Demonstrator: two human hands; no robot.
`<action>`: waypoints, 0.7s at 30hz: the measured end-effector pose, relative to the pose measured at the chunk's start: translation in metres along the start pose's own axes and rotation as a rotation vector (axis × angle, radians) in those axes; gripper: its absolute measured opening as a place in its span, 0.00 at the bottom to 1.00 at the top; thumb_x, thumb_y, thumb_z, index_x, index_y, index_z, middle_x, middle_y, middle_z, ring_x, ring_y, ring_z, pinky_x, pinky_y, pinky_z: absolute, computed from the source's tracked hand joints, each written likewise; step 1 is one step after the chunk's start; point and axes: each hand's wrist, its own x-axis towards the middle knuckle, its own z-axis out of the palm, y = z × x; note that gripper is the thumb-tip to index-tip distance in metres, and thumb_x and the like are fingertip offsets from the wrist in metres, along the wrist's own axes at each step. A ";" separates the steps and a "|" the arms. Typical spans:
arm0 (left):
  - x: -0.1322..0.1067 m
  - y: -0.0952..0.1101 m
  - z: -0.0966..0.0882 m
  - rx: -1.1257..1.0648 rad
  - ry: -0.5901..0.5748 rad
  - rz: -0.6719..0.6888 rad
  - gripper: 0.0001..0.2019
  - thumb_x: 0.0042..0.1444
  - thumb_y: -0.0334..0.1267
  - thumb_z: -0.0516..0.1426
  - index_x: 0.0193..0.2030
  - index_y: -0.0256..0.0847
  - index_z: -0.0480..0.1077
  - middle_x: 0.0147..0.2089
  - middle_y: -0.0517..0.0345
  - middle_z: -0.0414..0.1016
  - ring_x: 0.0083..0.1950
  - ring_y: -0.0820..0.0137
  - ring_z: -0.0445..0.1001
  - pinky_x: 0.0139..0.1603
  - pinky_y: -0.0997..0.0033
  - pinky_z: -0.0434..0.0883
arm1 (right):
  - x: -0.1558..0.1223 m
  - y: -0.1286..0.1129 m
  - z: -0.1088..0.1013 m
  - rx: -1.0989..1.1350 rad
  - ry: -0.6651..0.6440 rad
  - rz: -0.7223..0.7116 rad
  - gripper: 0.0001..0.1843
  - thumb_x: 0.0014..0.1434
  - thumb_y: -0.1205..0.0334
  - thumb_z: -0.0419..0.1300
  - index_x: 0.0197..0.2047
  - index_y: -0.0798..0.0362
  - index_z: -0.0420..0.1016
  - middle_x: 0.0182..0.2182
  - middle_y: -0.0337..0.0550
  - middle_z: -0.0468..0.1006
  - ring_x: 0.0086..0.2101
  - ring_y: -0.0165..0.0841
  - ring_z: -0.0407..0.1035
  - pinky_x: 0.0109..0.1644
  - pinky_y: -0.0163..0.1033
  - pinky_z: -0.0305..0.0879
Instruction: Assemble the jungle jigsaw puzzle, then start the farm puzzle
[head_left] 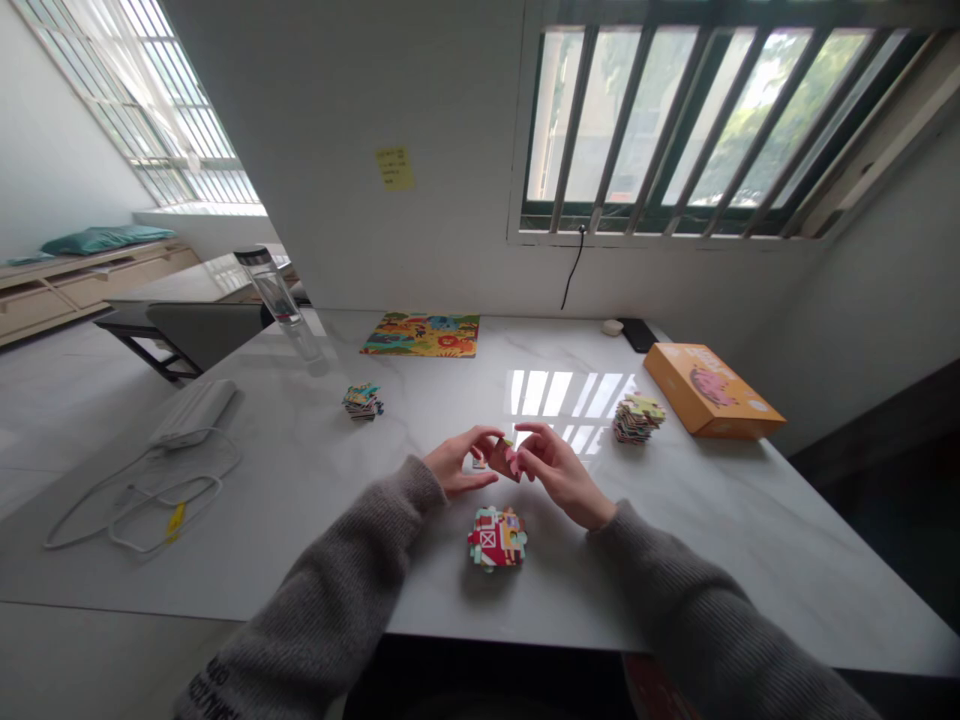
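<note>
Between my two hands, above the marble-patterned table, is a pinkish-red jigsaw puzzle piece. My left hand pinches its left side and my right hand grips its right side, with fingers curled in. Whether it is one piece or two held together I cannot make out. Just beyond the left fingers a small patterned bit, perhaps another piece, shows partly on the table. Nearer to me lies a stack of puzzle pieces, its top one printed with a red barn.
More piece stacks stand at left and right. A colourful animal picture sheet lies at the back. The orange box and black phone are at right; a clear bottle, white device and cable are at left.
</note>
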 end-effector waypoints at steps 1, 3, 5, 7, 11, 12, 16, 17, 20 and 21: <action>0.000 -0.001 -0.002 0.031 -0.004 -0.007 0.27 0.52 0.37 0.64 0.58 0.41 0.63 0.45 0.53 0.78 0.45 0.65 0.77 0.46 0.64 0.71 | -0.001 0.000 0.001 0.005 -0.018 0.014 0.22 0.62 0.50 0.62 0.54 0.51 0.65 0.28 0.34 0.72 0.27 0.29 0.66 0.31 0.37 0.60; -0.004 -0.004 -0.005 0.084 -0.008 -0.024 0.25 0.51 0.39 0.65 0.55 0.42 0.64 0.43 0.55 0.77 0.43 0.65 0.76 0.44 0.65 0.70 | -0.002 -0.001 0.004 0.024 -0.052 0.033 0.23 0.62 0.50 0.62 0.56 0.50 0.64 0.28 0.35 0.72 0.27 0.29 0.66 0.30 0.37 0.60; -0.012 -0.008 -0.010 0.138 0.018 -0.043 0.25 0.49 0.42 0.65 0.53 0.42 0.65 0.42 0.56 0.76 0.41 0.66 0.75 0.43 0.65 0.70 | -0.003 -0.002 0.005 0.035 -0.060 0.033 0.24 0.62 0.49 0.62 0.57 0.50 0.63 0.31 0.37 0.72 0.28 0.29 0.66 0.30 0.37 0.61; -0.027 -0.013 -0.018 0.189 0.065 -0.062 0.25 0.49 0.44 0.65 0.52 0.41 0.66 0.43 0.55 0.75 0.41 0.65 0.74 0.43 0.64 0.70 | -0.005 -0.004 0.005 0.004 -0.033 0.018 0.23 0.63 0.49 0.60 0.58 0.49 0.63 0.36 0.40 0.73 0.29 0.29 0.65 0.30 0.37 0.63; -0.071 -0.021 -0.042 0.345 0.092 -0.095 0.23 0.50 0.48 0.64 0.51 0.42 0.67 0.47 0.51 0.73 0.49 0.60 0.72 0.51 0.58 0.70 | -0.008 -0.009 0.004 -0.168 -0.018 -0.026 0.18 0.65 0.52 0.57 0.55 0.50 0.68 0.36 0.41 0.73 0.31 0.30 0.66 0.34 0.38 0.65; -0.083 -0.021 -0.048 0.392 0.097 -0.099 0.22 0.51 0.49 0.65 0.49 0.42 0.68 0.48 0.50 0.72 0.51 0.59 0.70 0.55 0.55 0.69 | -0.010 -0.010 0.004 -0.213 -0.037 -0.041 0.17 0.65 0.53 0.57 0.54 0.51 0.69 0.34 0.41 0.73 0.32 0.31 0.66 0.35 0.39 0.65; -0.116 -0.020 -0.058 0.531 0.092 -0.193 0.21 0.50 0.47 0.65 0.49 0.43 0.71 0.60 0.47 0.66 0.62 0.54 0.64 0.65 0.49 0.62 | -0.015 -0.014 0.010 -0.368 -0.130 -0.106 0.13 0.66 0.55 0.55 0.50 0.51 0.73 0.30 0.39 0.72 0.30 0.31 0.64 0.35 0.38 0.64; -0.121 -0.019 -0.058 0.550 0.081 -0.219 0.20 0.50 0.46 0.66 0.49 0.44 0.71 0.62 0.47 0.65 0.63 0.53 0.62 0.66 0.48 0.61 | -0.016 -0.014 0.012 -0.398 -0.143 -0.116 0.13 0.67 0.55 0.54 0.49 0.51 0.74 0.29 0.39 0.71 0.29 0.30 0.63 0.34 0.37 0.62; -0.127 -0.019 -0.056 0.595 0.054 -0.274 0.20 0.48 0.45 0.66 0.48 0.45 0.71 0.63 0.48 0.63 0.66 0.51 0.60 0.67 0.46 0.59 | -0.017 -0.012 0.013 -0.456 -0.138 -0.130 0.13 0.67 0.57 0.53 0.48 0.52 0.74 0.27 0.38 0.69 0.26 0.29 0.59 0.32 0.36 0.60; -0.127 -0.019 -0.055 0.608 0.052 -0.287 0.20 0.48 0.44 0.66 0.48 0.45 0.72 0.64 0.48 0.63 0.67 0.50 0.59 0.67 0.46 0.59 | -0.016 -0.012 0.013 -0.464 -0.134 -0.133 0.13 0.67 0.57 0.53 0.48 0.52 0.75 0.27 0.38 0.69 0.26 0.29 0.59 0.31 0.36 0.59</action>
